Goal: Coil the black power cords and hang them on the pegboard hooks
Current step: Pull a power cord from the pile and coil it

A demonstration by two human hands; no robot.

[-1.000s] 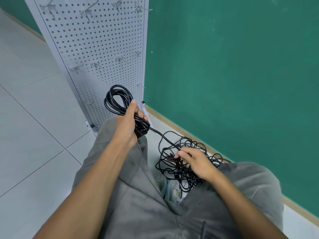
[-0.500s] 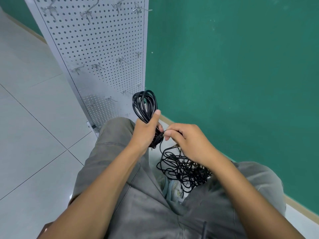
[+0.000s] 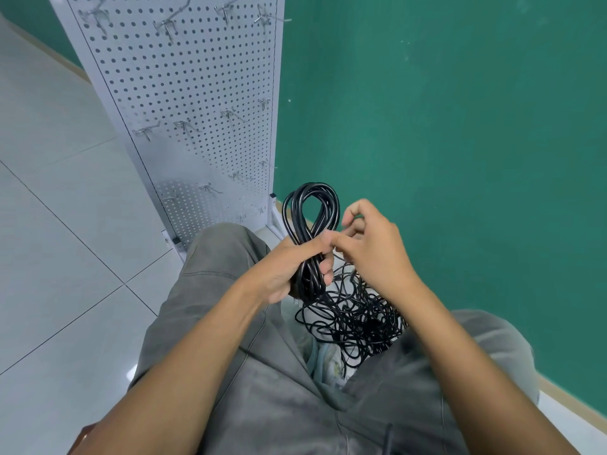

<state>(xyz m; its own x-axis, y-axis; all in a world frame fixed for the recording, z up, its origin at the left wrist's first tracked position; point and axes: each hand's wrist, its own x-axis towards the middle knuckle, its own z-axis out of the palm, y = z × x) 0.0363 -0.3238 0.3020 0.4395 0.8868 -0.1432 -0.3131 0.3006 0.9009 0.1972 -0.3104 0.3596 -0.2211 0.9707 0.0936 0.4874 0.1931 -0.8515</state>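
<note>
- Head view, left hand: fingers and thumb are wrapped around the waist of the coiled black cord, clamping the strands together. The upper loop of the coil stands above the fist, in front of the lower right corner of the pegboard.
- Head view, right hand: positioned just beside the left hand, on the far side of the coil. Fingers are curled with fingertips close to the left thumb. Whether they pinch a strand cannot be determined; the contact point is hidden behind the fingers.
- Head view, loose cords: a tangled black pile lies on the floor between the person's knees, directly below both hands. Strands rise from the pile toward the held coil.
- Head view, pegboard: a white perforated panel standing upright on the floor against the green wall. Metal hooks project from it in several rows. No hook in view carries a cord.
- Head view, surroundings: grey trousers cover both legs; light floor tiles extend to the left of the panel.
</note>
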